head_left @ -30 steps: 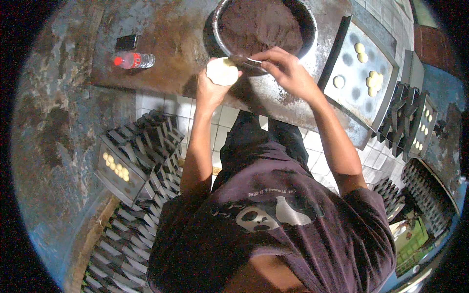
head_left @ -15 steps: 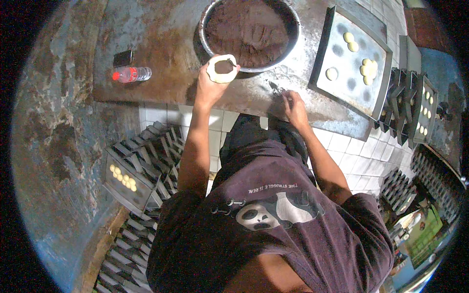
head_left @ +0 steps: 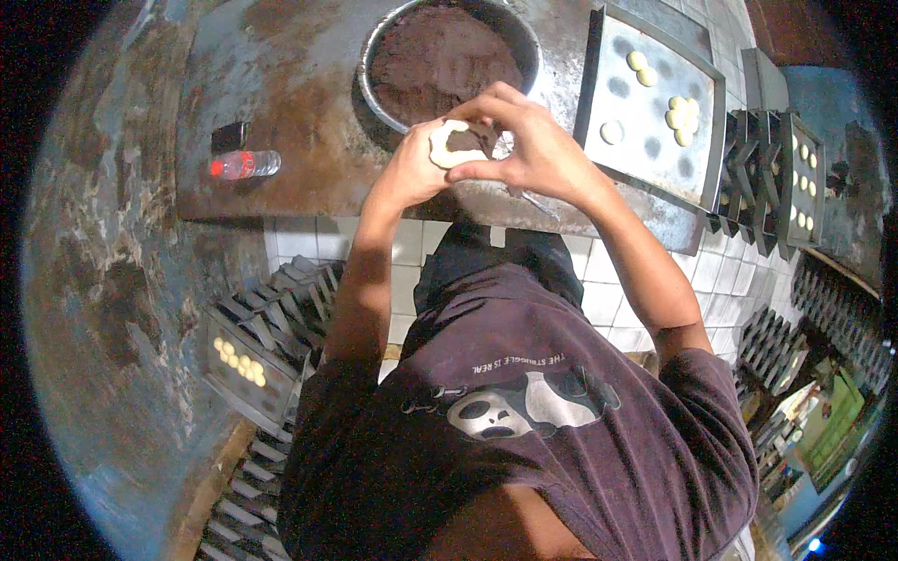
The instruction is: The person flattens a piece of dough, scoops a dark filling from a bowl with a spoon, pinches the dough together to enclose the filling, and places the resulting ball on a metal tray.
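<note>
A flat round of pale dough (head_left: 443, 152) with a lump of dark brown filling (head_left: 470, 142) on it lies in my left hand (head_left: 407, 175), held over the table's near side. My right hand (head_left: 544, 152) curves round the dough's right side, thumb at its near edge and fingers at the far edge. Just beyond both hands stands a large round metal bowl (head_left: 364, 86), filled with dark brown paste (head_left: 440, 58). Below my right hand, a thin tool (head_left: 540, 205) rests near the table edge; its kind I cannot make out.
On the right of the worn table (head_left: 309, 84) sits a metal tray (head_left: 645, 140) with several dough balls (head_left: 682, 121). A red-capped bottle (head_left: 245, 165) and a dark flat object (head_left: 229, 136) lie at left. Stacked trays (head_left: 245, 383) flank me, some bearing dough pieces (head_left: 239, 362).
My right hand has left the tool on the table and come up to the dough, closing round its side. The view has shifted a little.
</note>
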A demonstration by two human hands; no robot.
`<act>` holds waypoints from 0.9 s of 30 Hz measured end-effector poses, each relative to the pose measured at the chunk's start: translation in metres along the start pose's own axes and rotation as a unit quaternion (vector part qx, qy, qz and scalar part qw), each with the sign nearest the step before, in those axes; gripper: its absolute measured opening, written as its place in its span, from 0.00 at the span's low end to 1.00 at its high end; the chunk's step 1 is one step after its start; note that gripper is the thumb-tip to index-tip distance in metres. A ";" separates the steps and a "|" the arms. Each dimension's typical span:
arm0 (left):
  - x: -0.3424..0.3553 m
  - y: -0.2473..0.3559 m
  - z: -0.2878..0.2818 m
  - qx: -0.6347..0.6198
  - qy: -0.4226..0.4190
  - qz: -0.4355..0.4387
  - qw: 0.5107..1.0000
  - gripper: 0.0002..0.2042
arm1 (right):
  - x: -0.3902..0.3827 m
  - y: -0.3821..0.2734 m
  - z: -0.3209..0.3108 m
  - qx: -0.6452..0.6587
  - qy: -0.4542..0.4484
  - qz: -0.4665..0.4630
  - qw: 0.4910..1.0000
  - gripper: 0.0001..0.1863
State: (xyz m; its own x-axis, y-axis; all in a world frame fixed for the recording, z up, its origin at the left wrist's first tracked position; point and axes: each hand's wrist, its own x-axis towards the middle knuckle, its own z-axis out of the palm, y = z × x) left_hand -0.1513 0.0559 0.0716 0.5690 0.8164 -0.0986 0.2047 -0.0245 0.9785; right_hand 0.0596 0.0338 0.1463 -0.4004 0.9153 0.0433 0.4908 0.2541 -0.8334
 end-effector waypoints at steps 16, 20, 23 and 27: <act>-0.028 0.028 0.021 -0.289 0.160 -0.093 0.939 0.15 | -0.002 -0.034 -0.005 -0.062 0.051 -0.104 0.991 0.38; -0.022 0.039 0.016 -0.308 0.164 -0.130 0.928 0.16 | 0.013 -0.030 -0.008 -0.062 0.039 -0.148 0.986 0.29; -0.025 0.046 0.005 -0.406 0.089 -0.133 0.900 0.16 | 0.012 -0.030 -0.016 -0.006 0.030 -0.051 0.998 0.17; -0.029 0.062 0.014 -0.306 0.104 -0.074 0.944 0.15 | 0.008 -0.016 -0.015 0.111 0.036 0.017 0.993 0.13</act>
State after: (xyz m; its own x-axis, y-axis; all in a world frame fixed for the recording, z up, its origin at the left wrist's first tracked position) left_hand -0.1442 0.0224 0.1321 0.3885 0.8821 -0.2665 -0.2644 0.3837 0.8848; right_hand 0.0599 0.0421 0.1678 -0.3251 0.9446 0.0452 0.3167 0.1538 -0.9360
